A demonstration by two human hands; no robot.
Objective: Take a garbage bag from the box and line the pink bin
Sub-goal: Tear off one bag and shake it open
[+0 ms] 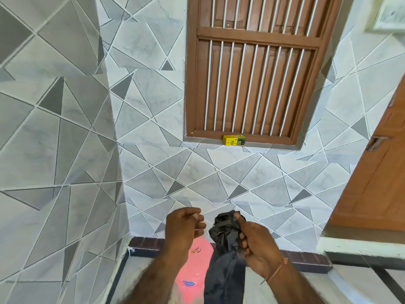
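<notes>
Pink bin (192, 273) is standing at bottom centre, half hidden behind forearms and the black garbage bag (225, 255). Right hand (256, 244) is gripping the bunched bag; left hand (186, 227) is curling closed, apparently empty. Yellow box (234, 140) is sitting on the window sill (203, 143), centre.

The garbage bag box (234, 140) sat on the window sill (203, 143), directly below the barred window (254, 69) set in the tiled wall (153, 119). A door (381, 172) stood to the right of the window. Well below the sill, the left hand (186, 227) and right hand (256, 240) were raised side by side in front of the wall, the garbage bag (225, 249) gripped in the right and hanging down. The bin (192, 273) stood on the floor beneath the hands, just left of the hanging bag.
</notes>
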